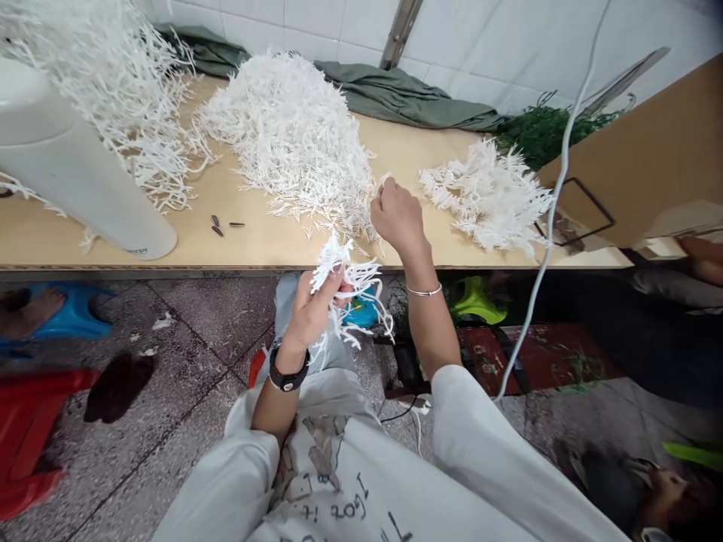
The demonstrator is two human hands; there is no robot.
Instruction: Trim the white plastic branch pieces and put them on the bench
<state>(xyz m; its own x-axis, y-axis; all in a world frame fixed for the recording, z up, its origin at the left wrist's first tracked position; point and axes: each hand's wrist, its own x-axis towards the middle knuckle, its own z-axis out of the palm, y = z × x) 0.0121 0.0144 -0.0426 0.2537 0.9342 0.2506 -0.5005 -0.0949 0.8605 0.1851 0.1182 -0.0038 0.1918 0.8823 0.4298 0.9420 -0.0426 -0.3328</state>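
Observation:
My left hand [314, 307], with a black wristband, is closed around a bunch of white branched sprigs [333, 260] just in front of the table edge. Longer white strands hang below its fingers. Over the table, my right hand [398, 216] is closed, its fingers curled together; a small white tip [385, 179] shows at them, but what it belongs to is hidden. That hand is beside the right side of a large heap of short white sprigs [299, 135]. To its right lies a smaller pile of white branched sprigs [489, 196].
A white bottle [84, 165] stands at the left, before a tall mass of white strands [113, 83]. Several dark seeds [216, 226] lie near the edge. A pale cable [559, 184] hangs at the right, near a cardboard box [660, 143]. Green cloth [407, 98] lines the wall.

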